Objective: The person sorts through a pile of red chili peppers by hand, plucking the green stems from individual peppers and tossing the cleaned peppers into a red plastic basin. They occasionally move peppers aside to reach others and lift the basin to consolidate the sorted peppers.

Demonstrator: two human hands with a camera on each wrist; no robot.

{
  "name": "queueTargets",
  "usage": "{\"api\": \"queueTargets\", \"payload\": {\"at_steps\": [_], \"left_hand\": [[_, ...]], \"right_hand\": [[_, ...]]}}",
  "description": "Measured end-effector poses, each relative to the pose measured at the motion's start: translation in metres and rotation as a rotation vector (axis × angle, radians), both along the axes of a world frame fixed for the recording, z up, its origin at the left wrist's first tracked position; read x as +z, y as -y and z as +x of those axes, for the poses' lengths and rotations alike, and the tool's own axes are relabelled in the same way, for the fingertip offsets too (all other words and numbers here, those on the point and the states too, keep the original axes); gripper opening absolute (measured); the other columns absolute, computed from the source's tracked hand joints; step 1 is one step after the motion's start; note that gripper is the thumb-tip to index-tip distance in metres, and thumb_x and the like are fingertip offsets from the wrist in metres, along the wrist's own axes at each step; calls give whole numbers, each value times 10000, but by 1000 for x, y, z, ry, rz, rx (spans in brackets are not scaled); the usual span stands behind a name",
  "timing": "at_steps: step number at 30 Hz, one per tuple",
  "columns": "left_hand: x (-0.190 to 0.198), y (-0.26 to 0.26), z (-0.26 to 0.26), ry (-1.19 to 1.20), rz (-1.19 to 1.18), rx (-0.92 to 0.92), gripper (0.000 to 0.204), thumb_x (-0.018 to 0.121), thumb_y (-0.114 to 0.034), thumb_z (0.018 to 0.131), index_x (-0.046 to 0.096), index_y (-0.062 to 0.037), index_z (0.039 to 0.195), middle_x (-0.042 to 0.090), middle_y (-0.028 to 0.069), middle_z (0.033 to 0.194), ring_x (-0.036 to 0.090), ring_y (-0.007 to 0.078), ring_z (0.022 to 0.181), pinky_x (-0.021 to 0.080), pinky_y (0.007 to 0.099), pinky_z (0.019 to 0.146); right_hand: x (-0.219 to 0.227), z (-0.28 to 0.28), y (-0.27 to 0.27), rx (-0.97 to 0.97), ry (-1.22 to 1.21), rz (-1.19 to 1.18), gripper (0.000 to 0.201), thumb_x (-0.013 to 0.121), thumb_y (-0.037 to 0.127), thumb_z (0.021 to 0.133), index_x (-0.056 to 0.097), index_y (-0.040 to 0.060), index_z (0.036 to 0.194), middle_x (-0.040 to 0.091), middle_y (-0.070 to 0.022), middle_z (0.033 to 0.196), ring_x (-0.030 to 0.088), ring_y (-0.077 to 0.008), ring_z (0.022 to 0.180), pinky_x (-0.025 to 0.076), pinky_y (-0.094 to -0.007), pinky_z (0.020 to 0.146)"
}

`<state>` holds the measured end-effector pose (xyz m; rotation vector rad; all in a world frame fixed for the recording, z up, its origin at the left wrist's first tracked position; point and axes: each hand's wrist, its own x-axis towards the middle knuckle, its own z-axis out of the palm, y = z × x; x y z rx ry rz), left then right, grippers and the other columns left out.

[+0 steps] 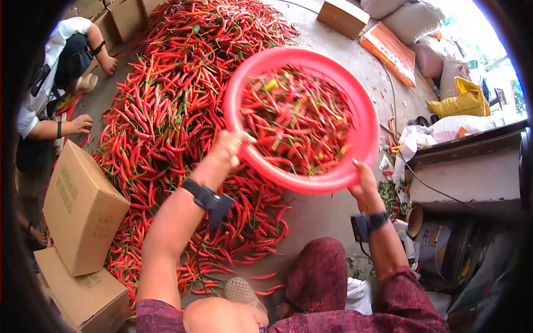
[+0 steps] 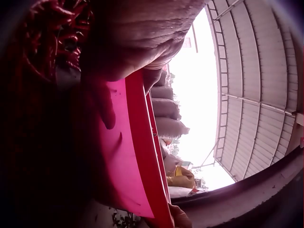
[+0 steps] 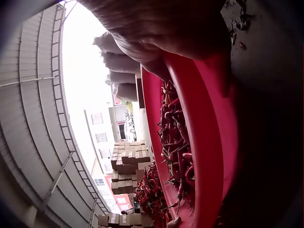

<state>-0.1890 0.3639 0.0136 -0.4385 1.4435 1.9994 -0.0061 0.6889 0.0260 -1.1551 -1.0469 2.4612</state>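
Both hands hold a round red plastic basin (image 1: 367, 119) by its rim, lifted in front of the body. Red chili peppers (image 1: 300, 125) fill it, mixed with some green and yellow bits, and look blurred. My left hand (image 1: 229, 147) grips the near left rim, thumb on top; in the left wrist view its fingers lie under the basin's outer wall (image 2: 130, 152). The right hand (image 1: 364, 182) grips the near right rim, its thumb over the edge. To the basin's left spreads a large pile of red chilies (image 1: 166, 100).
Cardboard boxes (image 1: 83, 205) stand at the left beside the pile. Another person's hand (image 1: 81, 124) is at the pile's left edge. Full sacks (image 1: 413, 22), a yellow sack (image 1: 461, 100) and a low grey cabinet (image 1: 466, 177) line the right side. A cable crosses the floor.
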Motion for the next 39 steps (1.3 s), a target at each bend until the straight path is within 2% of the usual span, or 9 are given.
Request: {"api": "queueTargets", "payload": {"at_steps": [6,13,15,17,19,22,27,34,39], "left_hand": [[17,58,-22,-133,2,-13,249,695,-108,808,604,-8,1018,649,83,940,648,224,835,548,395,737],[28,145,84,-743,-795,-101,372,711,-164,795,609,24,1100,686,145,934,665,209,862,525,325,799],[22,185,123,-766,-920,-139,398,725,-167,771,603,12,1104,675,159,979,664,245,875,526,343,800],[14,227,158,-843,-1136,-318,434,736,-166,747,596,5,1121,658,187,1023,651,297,919,518,375,831],[6,261,190,-518,-1064,-300,439,739,-156,724,594,15,1102,646,209,1051,625,345,981,497,402,879],[2,292,225,-577,-1230,-331,390,733,-118,724,599,20,1064,652,186,1008,643,320,941,523,380,822],[1,276,261,-604,-1119,-229,400,730,-43,715,587,-10,1088,636,145,984,653,262,849,532,353,756],[10,234,252,-660,-1033,-284,396,726,-54,738,589,-16,1107,650,150,1038,658,255,839,533,348,757],[-1,234,246,-605,-942,-245,385,658,-11,793,565,21,1165,646,134,1054,640,182,840,521,301,783]], "right_hand": [[-18,-84,24,86,20,34,380,571,130,911,469,-30,1241,586,-174,1205,587,-304,1085,464,-434,1010],[-35,15,80,149,-6,-42,495,493,421,976,502,9,1250,634,-145,1175,613,-262,1076,506,-421,926],[-17,42,151,403,197,203,282,597,256,943,601,32,1116,684,-97,1006,661,-195,926,531,-336,814],[-32,50,185,768,-124,513,249,634,188,908,647,-7,1064,680,-93,934,640,-163,870,537,-311,744],[-5,21,209,745,-256,982,110,662,59,839,667,-12,923,670,-56,813,610,-93,772,496,-261,707],[16,-12,213,774,-256,1053,60,648,39,833,656,-11,866,659,-85,695,601,-88,668,486,-254,629],[-15,36,239,1315,-33,1678,331,804,247,648,620,82,869,650,-137,845,650,-355,773,522,-433,673],[-32,48,227,998,-285,1510,79,678,32,745,665,51,820,641,-108,760,648,-251,705,512,-358,624],[-23,50,202,1087,-42,855,67,650,22,819,641,24,885,683,-71,825,613,-127,738,495,-289,688]]}}
